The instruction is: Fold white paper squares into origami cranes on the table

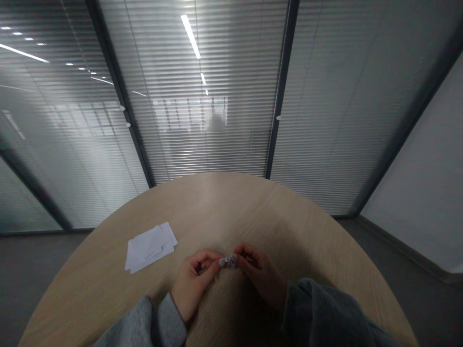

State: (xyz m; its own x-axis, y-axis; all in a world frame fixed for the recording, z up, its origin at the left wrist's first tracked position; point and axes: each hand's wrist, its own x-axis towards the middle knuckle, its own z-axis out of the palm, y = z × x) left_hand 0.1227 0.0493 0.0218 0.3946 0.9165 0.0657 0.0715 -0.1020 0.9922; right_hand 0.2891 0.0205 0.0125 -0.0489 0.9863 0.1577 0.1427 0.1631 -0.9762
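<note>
Looking outward from the largest shapes, we find a glass partition [213,86] across the far side, its slatted blinds drawn in fine horizontal lines, and a matt grey wall [415,168] to the right. A rounded table [211,207] with a pale, wood-grain top fills the near middle of the view. Left of centre on it lies a loose stack of white paper [150,246], its smooth sheets slightly fanned and not squared up. Near the table's edge, the left hand [193,282] and right hand [260,274] meet, emerging from a soft grey knit left sleeve [168,323] and a shadowed grey right sleeve [318,313]. Their grip is narrow: the fingertips of both hands pinch a small crumpled white wad [227,261] between them, just above the table, though we cannot tell whether it is paper or foil. We judge that the wad's small, uneven shape leaves little to hold, so a slackened pinch could drop it, and its creases could let it roll. A careless sweep of the left sleeve could also scatter the stack.
</note>
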